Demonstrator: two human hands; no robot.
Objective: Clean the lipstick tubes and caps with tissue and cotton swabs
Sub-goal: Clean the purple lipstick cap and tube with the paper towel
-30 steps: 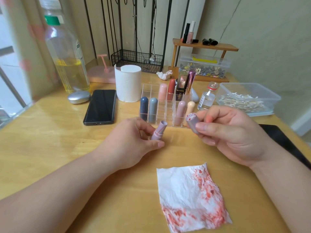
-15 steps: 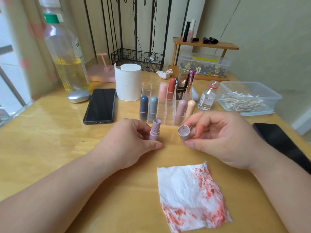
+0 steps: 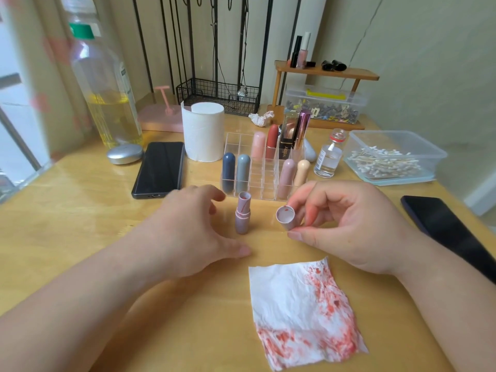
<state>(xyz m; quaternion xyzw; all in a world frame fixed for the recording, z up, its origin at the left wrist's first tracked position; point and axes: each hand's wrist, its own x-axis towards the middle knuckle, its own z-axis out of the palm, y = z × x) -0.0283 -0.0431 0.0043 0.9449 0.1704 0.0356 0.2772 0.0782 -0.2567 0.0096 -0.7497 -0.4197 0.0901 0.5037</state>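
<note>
A mauve lipstick tube [image 3: 243,214] stands upright and uncapped on the wooden table [image 3: 80,210], red smears on its inner barrel. My left hand [image 3: 193,226] hovers just left of it, fingers spread, not touching it. My right hand [image 3: 346,224] pinches the matching cap [image 3: 285,216] between thumb and fingers, its open mouth facing me with a red spot inside. A tissue [image 3: 303,312] stained red lies flat in front of my hands.
A clear organizer [image 3: 264,181] with several lipsticks stands behind the tube. A tissue roll [image 3: 203,131], a phone [image 3: 161,169], a small glass bottle [image 3: 328,158] and a tub of cotton swabs [image 3: 389,159] sit further back. Another dark phone [image 3: 451,232] lies at right.
My left hand set the tube upright on the table and let go, opening its fingers. My right hand lowered the cap and turned its open end toward me.
</note>
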